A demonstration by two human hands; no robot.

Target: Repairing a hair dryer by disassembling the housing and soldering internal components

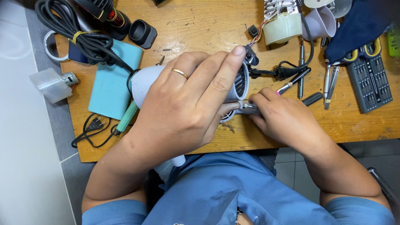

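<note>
The left hand [183, 104] wraps its fingers around a pale dryer body [143, 83] near the counter's [200, 25] front edge, holding its grille end [241, 85] toward the right hand [283, 118]. The right fingers pinch a screwdriver [291, 85], its tip at the grille rim. This looks like work on the rim, prying or unscrewing; it calls for a steady grip and a tip kept in line.

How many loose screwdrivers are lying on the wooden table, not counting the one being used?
3 that I can make out: one dark-handled screwdriver standing vertically right of the white housing, and two silvery screwdrivers side by side left of the bit case. The blue cloth may hide more.
</note>
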